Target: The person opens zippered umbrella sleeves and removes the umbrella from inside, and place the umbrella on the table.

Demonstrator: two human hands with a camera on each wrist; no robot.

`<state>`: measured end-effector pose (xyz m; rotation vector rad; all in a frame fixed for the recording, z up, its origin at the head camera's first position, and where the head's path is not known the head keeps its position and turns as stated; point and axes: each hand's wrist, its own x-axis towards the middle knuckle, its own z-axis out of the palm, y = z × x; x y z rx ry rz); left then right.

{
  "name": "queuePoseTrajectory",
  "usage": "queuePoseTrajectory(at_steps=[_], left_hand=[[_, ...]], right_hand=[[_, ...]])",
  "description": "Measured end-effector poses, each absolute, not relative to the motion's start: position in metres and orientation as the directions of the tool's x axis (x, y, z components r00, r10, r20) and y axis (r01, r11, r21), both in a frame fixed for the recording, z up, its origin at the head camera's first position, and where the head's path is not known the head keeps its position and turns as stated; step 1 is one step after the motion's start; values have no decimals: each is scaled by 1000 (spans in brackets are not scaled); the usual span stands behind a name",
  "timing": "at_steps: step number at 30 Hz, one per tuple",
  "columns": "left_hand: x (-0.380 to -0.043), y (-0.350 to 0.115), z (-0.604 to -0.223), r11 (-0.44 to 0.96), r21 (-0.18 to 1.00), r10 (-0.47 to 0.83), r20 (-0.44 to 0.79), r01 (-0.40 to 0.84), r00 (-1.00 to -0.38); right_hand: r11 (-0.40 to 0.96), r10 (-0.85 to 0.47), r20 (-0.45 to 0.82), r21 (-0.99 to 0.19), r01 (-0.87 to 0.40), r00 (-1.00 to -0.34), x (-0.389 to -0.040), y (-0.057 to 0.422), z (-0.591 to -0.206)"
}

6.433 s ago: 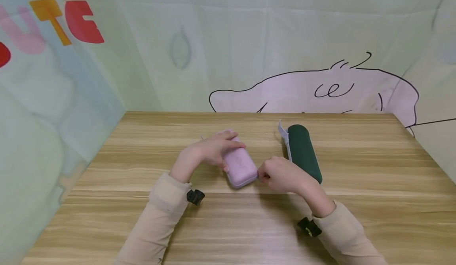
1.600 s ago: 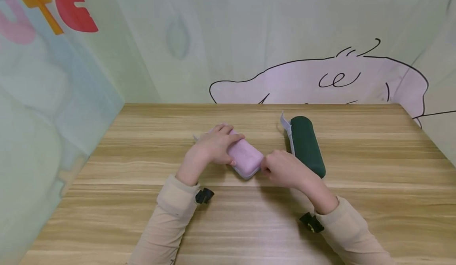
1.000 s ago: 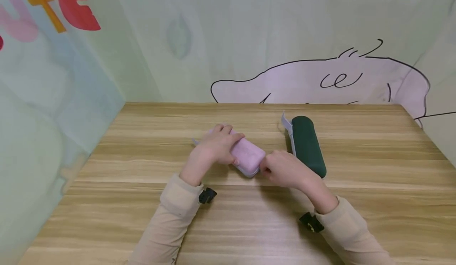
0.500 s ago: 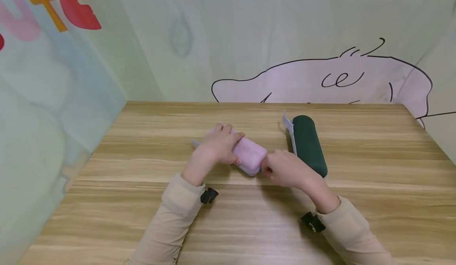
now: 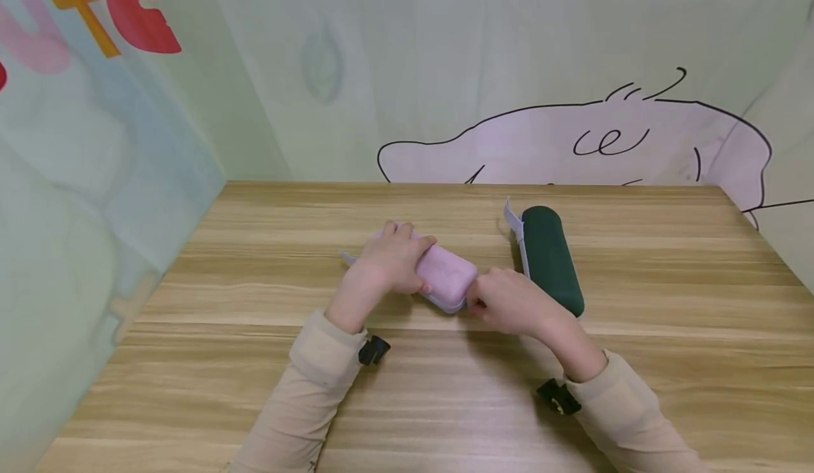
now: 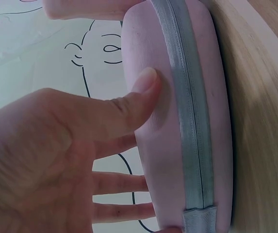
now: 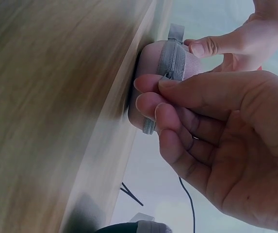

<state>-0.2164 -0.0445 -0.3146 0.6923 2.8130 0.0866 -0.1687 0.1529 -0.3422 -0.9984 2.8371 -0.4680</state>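
A pink hard-shell zip case (image 5: 447, 275) lies aslant on the wooden table with its lid down. My left hand (image 5: 389, 259) grips it across the top, thumb on the near side and fingers over the far side. Along its wall runs a grey zipper (image 6: 191, 111), closed over the stretch seen in the left wrist view. At the end of the case nearest my right hand (image 5: 511, 302), thumb and forefinger pinch the small zipper pull (image 7: 168, 76). The other right fingers are curled beneath. A grey fabric tab (image 5: 347, 257) sticks out past the left hand.
Right of the right hand lies a dark green zip case (image 5: 552, 261) with a grey loop (image 5: 513, 220) at its far end. The wooden table (image 5: 254, 374) reaches back to a printed cloth backdrop (image 5: 407, 77).
Over several seconds the pink case has turned, its near end swinging right, and the left hand has moved with it. The right hand stays at that end. The last half second shows almost no movement.
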Motion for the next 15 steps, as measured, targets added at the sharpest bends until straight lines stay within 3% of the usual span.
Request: queuePoseTrajectory(at_steps=[15], left_hand=[[-216, -45, -314, 893, 111, 450, -218, 436, -866]], right_hand=[[740, -623, -3, -327, -588, -782, -166, 152, -342]])
